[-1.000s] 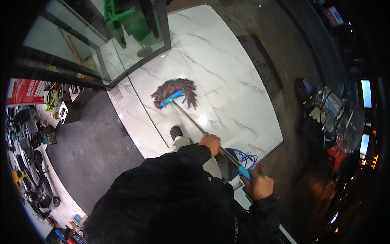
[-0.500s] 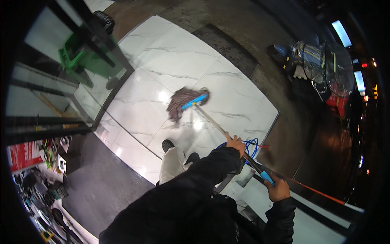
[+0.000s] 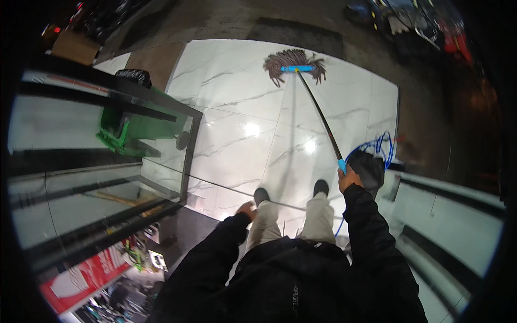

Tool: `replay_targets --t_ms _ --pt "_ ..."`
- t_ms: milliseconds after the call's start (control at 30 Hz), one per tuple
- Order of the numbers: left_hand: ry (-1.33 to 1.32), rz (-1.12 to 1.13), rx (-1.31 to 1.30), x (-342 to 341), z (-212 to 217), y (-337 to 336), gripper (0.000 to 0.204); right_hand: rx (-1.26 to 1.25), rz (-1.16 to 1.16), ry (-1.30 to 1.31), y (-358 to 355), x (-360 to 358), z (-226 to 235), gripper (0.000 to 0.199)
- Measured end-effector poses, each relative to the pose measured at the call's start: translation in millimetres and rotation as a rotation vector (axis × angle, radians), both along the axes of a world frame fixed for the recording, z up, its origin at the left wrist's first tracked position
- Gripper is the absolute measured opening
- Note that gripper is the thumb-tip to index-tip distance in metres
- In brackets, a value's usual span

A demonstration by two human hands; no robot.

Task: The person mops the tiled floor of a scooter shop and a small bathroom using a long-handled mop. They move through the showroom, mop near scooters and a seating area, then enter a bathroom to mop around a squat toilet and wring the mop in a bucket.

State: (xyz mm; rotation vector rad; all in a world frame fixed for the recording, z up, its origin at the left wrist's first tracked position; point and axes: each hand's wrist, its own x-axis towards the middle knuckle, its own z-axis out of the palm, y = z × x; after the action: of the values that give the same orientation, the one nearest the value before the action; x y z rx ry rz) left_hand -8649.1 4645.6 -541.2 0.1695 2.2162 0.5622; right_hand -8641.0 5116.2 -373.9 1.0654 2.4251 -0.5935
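A mop [image 3: 316, 102] with a dark pole, a blue clamp and grey-brown strands reaches forward from me. Its strands are spread on the white marbled tiles [image 3: 231, 140] near their far edge. My right hand [image 3: 350, 178] is wrapped round the blue grip at the pole's near end. My left hand [image 3: 247, 211] is off the pole, low beside my left leg. It appears empty, with its fingers loosely apart. Both my feet, in dark shoes, stand on the near part of the tiles.
A glass door [image 3: 161, 177] with a dark frame stands at left, a green wheeled bin [image 3: 145, 132] behind it. By my right hand are a black container [image 3: 367, 168] and a coiled blue hose [image 3: 389, 148]. Dark pavement [image 3: 237, 27] lies beyond the tiles.
My left hand has let go of the pole and dropped beside my leg. The mop head has moved out to the tiles' far edge. My view has turned to the right.
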Motion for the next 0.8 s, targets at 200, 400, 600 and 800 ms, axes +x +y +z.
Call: replay_targets --t_ms 200,400,600,800 --pt "-0.209 -0.951 -0.417 3 -8 -356 0.023 -0.107 -0.112 0.015 -100 242 74 0.047" --pt "-0.382 -1.302 -0.455 -21 15 -394 0.031 -0.333 -0.429 -0.052 -257 457 222 0.046" --pt "-0.447 -1.364 -0.320 9 1 -379 0.036 -0.059 -0.442 -0.122 -327 500 200 0.042" --pt "-0.090 -1.520 -0.353 -36 -74 -306 0.042 -0.164 -0.562 0.313 -322 353 45 0.040"
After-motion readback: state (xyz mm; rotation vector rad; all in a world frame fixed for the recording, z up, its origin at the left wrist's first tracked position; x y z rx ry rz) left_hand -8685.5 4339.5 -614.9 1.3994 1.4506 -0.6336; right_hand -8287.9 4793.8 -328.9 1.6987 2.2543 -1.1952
